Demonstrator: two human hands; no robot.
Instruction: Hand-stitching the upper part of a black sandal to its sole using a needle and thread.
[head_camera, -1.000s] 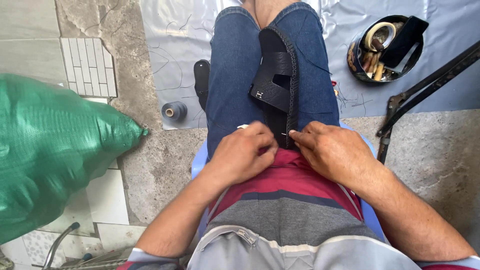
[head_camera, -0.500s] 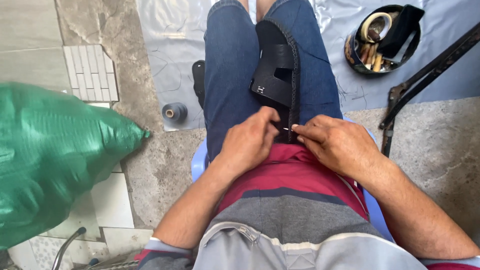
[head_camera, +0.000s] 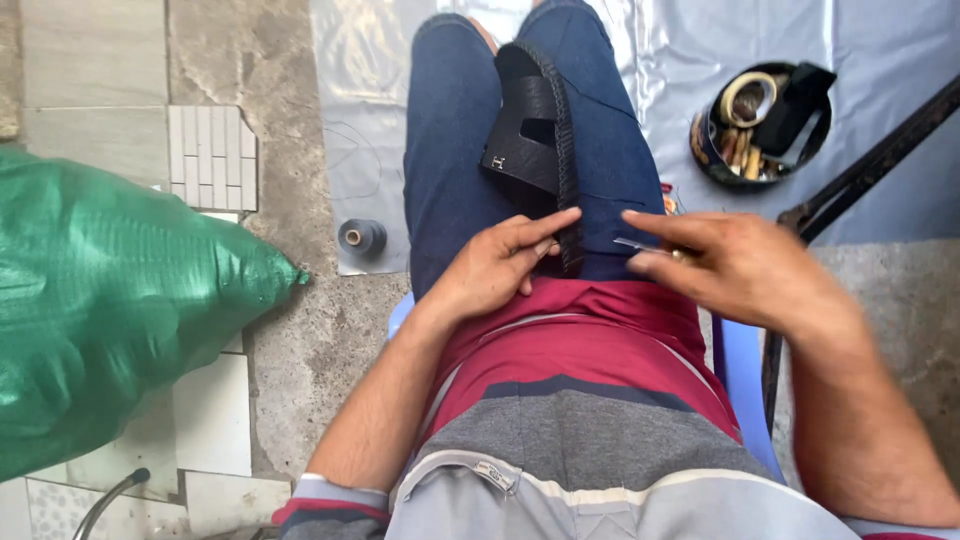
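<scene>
Black sandal (head_camera: 535, 140) on lap, long axis twelve-to-six, heel at left hand (head_camera: 497, 265) whose fingers press its edge; right hand (head_camera: 740, 265), at three o'clock, pinches needle (head_camera: 640, 244).

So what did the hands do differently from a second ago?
The right hand drew away to the right from the black sandal, pinching a thin needle. Earlier both hands were bunched together at the sandal's heel. The left hand stayed there, fingers touching the sole's edge. The sandal still lies on the lap, and the thread spool, green sack and round tool tin did not move.
</scene>
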